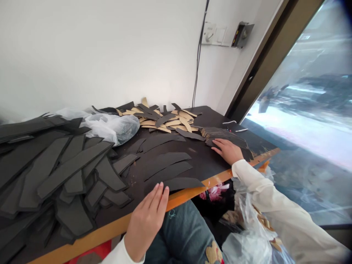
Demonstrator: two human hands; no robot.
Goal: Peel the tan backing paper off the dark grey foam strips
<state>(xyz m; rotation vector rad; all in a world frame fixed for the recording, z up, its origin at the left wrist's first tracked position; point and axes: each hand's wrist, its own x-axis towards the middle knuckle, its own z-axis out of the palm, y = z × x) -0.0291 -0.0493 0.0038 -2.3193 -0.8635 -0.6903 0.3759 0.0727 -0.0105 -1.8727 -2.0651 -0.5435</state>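
Fingers stretched out, my left hand [150, 216] rests on the left end of a curved black strip [183, 183] at the table's front edge. Two more curved strips [167, 170] lie just behind it, with another strip [162, 141] farther back. My right hand [227, 151] lies with its fingers apart on the near left side of a row of stacked dark strips [227, 136] at the right of the table.
Large black pieces [74, 176] are heaped on the left. Behind them is a clear plastic bag [110, 126]. Black and tan strips [167, 119] form a pile by the wall. Plastic bags [247, 238] sit below the orange table edge [217, 179].
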